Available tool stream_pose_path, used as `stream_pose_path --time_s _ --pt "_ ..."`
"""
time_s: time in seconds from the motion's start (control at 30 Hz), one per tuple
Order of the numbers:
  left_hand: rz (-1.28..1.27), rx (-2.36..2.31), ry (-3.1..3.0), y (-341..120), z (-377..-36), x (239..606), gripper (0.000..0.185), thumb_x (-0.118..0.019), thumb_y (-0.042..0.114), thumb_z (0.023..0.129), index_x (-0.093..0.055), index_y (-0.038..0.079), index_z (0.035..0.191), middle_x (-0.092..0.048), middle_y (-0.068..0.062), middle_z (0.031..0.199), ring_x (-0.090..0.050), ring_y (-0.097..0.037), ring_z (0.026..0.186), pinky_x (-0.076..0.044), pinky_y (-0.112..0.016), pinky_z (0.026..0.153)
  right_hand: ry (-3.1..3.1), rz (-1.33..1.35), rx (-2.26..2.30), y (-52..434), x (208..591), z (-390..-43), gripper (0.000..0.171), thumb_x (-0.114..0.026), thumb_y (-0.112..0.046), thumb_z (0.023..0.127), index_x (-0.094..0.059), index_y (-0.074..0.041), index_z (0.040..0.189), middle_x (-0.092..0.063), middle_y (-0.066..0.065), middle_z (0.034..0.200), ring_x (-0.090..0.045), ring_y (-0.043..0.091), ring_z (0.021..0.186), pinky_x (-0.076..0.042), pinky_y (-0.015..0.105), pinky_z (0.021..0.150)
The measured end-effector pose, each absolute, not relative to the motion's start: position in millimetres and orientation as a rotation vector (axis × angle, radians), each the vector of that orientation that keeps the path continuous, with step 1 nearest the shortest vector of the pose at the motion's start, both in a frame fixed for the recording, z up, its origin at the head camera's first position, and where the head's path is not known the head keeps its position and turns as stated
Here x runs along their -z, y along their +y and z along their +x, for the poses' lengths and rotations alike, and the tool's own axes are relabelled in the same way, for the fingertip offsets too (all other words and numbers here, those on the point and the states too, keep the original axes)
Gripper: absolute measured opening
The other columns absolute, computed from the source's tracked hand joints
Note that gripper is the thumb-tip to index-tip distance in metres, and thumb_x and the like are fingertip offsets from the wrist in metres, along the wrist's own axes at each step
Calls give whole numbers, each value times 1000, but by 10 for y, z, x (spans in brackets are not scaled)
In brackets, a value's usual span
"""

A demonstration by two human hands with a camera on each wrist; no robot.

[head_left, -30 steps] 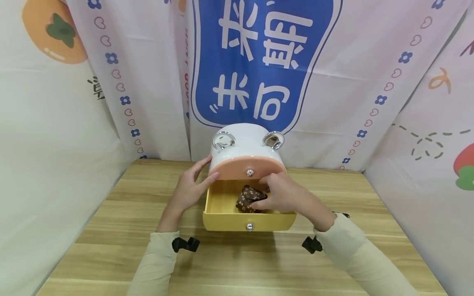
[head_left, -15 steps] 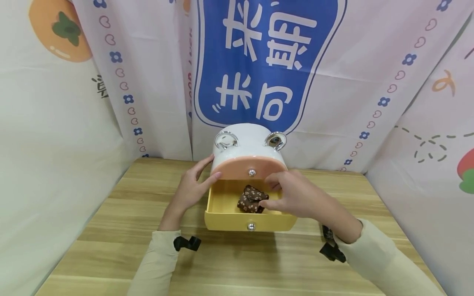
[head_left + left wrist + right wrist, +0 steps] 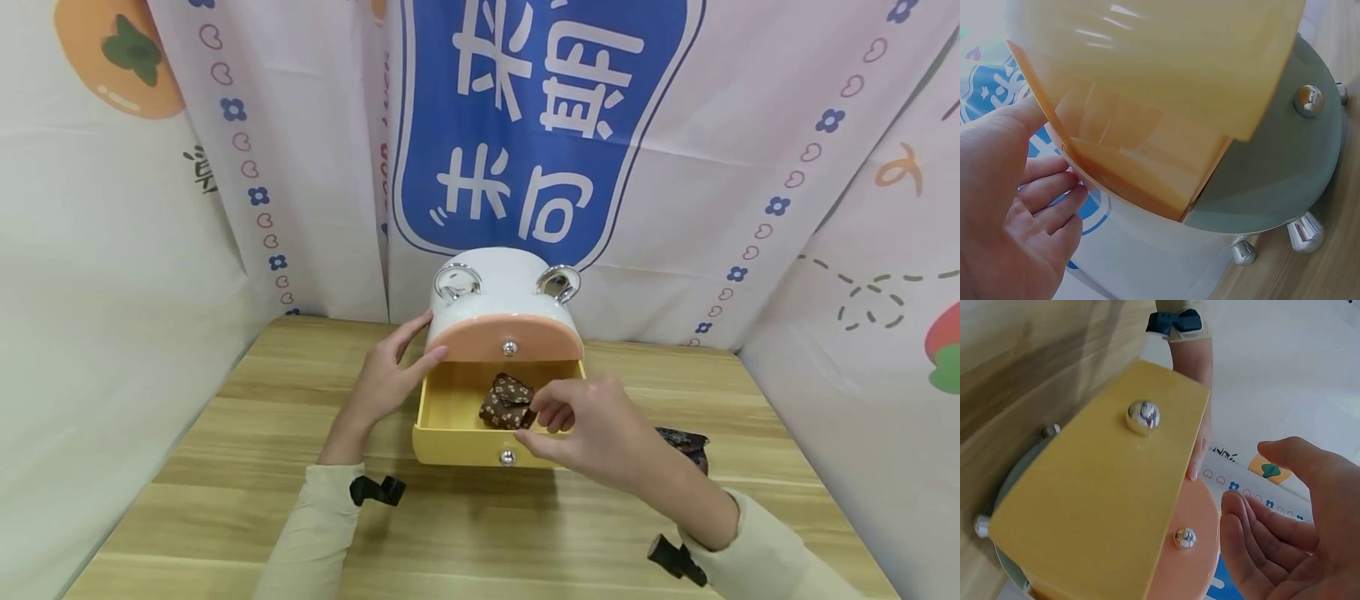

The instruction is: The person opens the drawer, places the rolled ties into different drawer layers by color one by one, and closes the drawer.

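Observation:
A small white cabinet [image 3: 498, 283] stands at the back of the wooden table, with a shut peach upper drawer [image 3: 480, 337] and a pulled-out yellow lower drawer [image 3: 461, 448]. A brown flower-patterned cloth piece [image 3: 508, 400] lies inside the yellow drawer. My left hand [image 3: 386, 379] rests with straight fingers against the cabinet's left side, and the left wrist view shows the left hand [image 3: 1016, 206] beside the drawer [image 3: 1147, 75]. My right hand [image 3: 555, 417] hovers over the drawer's front right corner, fingers loosely curled and holding nothing. In the right wrist view the right hand [image 3: 1291, 519] is empty beside the drawer front [image 3: 1104, 506].
A second brown patterned cloth piece [image 3: 681, 440] lies on the table [image 3: 225, 467] right of the drawer. Printed curtain walls [image 3: 112, 292] close in the table on the left, back and right. The cabinet stands on chrome feet [image 3: 1304, 231].
My right hand let go of the brown cloth piece in the drawer and drew back to the drawer's front edge. The left hand stayed on the cabinet.

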State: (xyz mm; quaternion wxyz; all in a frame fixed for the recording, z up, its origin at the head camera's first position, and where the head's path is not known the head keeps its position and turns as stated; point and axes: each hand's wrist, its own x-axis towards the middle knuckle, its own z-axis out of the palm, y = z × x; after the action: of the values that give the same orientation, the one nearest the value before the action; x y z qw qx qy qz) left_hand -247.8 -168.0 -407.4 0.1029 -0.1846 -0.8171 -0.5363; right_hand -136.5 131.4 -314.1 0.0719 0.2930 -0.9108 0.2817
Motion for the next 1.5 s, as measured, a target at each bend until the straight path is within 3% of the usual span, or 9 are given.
stream_pose_path --time_s 0.43,0.7,0.97,1.1,1.5 --pt "-543 1584 -2413 -1666 -2480 4084 69 -71 46 100 -45 27 161 -43 1 168 -36 -25 159 -29 -53 133 -2703 845 -939 1211 3478 -1187 19 -86 -25 88 -77 -10 94 -77 -1 86 -69 2 77 -62 17 71" --pt "-547 1569 -2416 -1654 -2483 4063 69 -72 45 100 -45 25 161 -44 -1 168 -37 -27 159 -29 -53 132 -2722 827 -982 1183 3629 -1130 18 -88 -23 86 -76 -10 91 -74 -4 83 -65 -3 73 -61 14 67" --pt "-545 1572 -2415 -1647 -2484 4051 70 -72 45 100 -44 24 161 -43 -1 168 -36 -27 159 -29 -53 133 -2718 822 -1080 1183 3822 -1104 15 -87 -22 88 -77 -11 93 -74 -4 82 -69 2 73 -63 17 65" --pt "-545 1573 -2412 -1654 -2476 4047 70 -72 44 100 -44 22 161 -43 -1 168 -36 -27 159 -29 -52 133 -2707 787 -1092 1180 3904 -1119 14 -87 -20 87 -78 -10 91 -75 -4 80 -67 -2 70 -63 19 63" --pt "-549 1574 -2412 -1653 -2467 4047 70 -72 44 100 -45 23 161 -43 -2 168 -37 -27 159 -29 -52 132 -2532 711 -796 1119 4202 -1186 17 -89 -20 84 -77 -14 73 -73 -8 66 -59 -10 57 -48 1 54"
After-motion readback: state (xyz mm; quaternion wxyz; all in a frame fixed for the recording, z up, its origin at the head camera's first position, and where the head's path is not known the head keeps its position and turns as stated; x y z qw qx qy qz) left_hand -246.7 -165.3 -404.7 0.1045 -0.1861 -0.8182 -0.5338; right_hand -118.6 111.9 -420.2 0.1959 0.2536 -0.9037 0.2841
